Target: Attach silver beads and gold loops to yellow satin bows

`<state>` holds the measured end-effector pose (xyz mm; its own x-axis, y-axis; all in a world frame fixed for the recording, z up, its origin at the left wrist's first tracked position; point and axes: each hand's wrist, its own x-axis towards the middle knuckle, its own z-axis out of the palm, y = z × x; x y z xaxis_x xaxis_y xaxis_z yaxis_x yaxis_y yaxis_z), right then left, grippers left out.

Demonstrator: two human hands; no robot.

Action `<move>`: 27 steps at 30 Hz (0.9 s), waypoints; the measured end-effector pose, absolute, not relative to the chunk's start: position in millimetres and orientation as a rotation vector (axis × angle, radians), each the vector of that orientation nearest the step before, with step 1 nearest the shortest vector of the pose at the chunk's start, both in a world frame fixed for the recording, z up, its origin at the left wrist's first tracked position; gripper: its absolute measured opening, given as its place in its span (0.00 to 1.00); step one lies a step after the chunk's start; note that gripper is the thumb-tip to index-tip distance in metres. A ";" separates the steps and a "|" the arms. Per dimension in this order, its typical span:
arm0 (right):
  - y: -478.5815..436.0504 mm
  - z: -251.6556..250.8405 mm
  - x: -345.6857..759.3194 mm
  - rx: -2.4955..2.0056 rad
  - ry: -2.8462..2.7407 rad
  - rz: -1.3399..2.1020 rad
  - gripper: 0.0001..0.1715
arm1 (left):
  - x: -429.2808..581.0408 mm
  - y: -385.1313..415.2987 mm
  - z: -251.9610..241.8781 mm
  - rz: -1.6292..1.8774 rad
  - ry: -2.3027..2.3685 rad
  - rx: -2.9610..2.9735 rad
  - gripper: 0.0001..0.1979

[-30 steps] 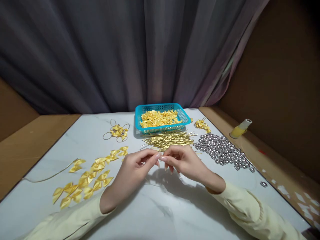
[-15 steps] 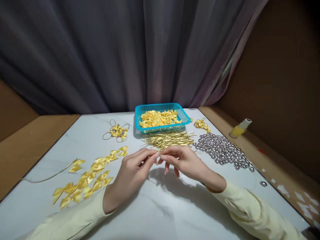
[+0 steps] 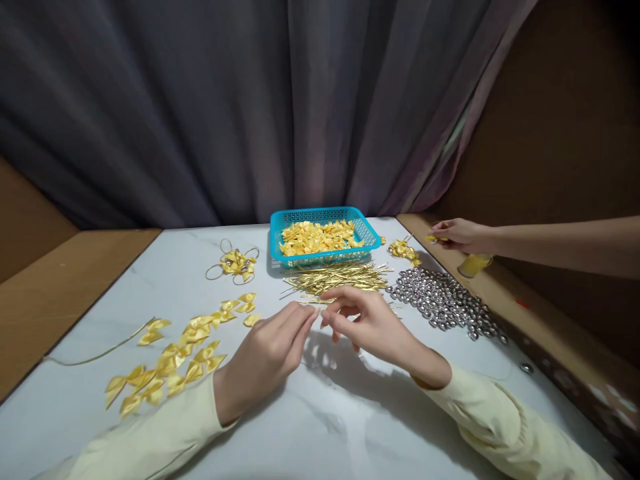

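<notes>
My left hand (image 3: 273, 347) is closed in a pinch at the middle of the table. A tiny pale bit shows at its fingertips, too small to name. Facing it, my right hand (image 3: 373, 330) has its fingers bent and apart, the tips close to the left fingertips. Just beyond both hands lies a pile of gold twist ties (image 3: 335, 277). Several yellow satin bows (image 3: 173, 357) are spread to the left of my left hand. Silver beads (image 3: 443, 300) form a heap to the right of my right hand.
Behind the ties stands a blue basket (image 3: 275, 243) holding yellow bows. Bow-and-bead pieces with loops (image 3: 237, 263) lie at back left, more yellow pieces (image 3: 404, 252) at back right. Another person's hand (image 3: 463, 233) reaches in from the right, above a yellow spool (image 3: 474, 265).
Another person's arm has come in from the right, with something yellow in its fingers. My fingertips have parted slightly. A yellow bow now shows beside my left hand.
</notes>
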<state>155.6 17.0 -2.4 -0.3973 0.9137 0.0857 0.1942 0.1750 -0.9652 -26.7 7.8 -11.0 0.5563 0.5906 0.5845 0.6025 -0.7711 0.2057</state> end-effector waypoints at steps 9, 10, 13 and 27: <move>13.6 -4.4 150.1 -0.980 -1.582 1.411 0.10 | -26.9 4.2 -10.2 -0.857 -0.969 -2.643 0.09; 12.3 -5.3 148.3 -0.988 -1.555 1.402 0.11 | -26.9 4.1 -10.7 -0.834 -0.952 -2.611 0.09; 9.0 -9.0 142.1 -0.995 -1.422 1.449 0.13 | -27.2 4.3 -12.4 -0.774 -0.844 -2.501 0.09; 9.6 -28.9 132.1 -0.559 -0.659 2.171 0.18 | -24.7 4.8 -14.0 -0.776 -0.765 -2.499 0.08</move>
<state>132.1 9.6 -28.9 -0.5960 0.7841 -0.1732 -0.5557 -0.5584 -0.6160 -24.7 4.8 -14.0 0.6940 0.3779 0.6129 0.6076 -0.7641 -0.2168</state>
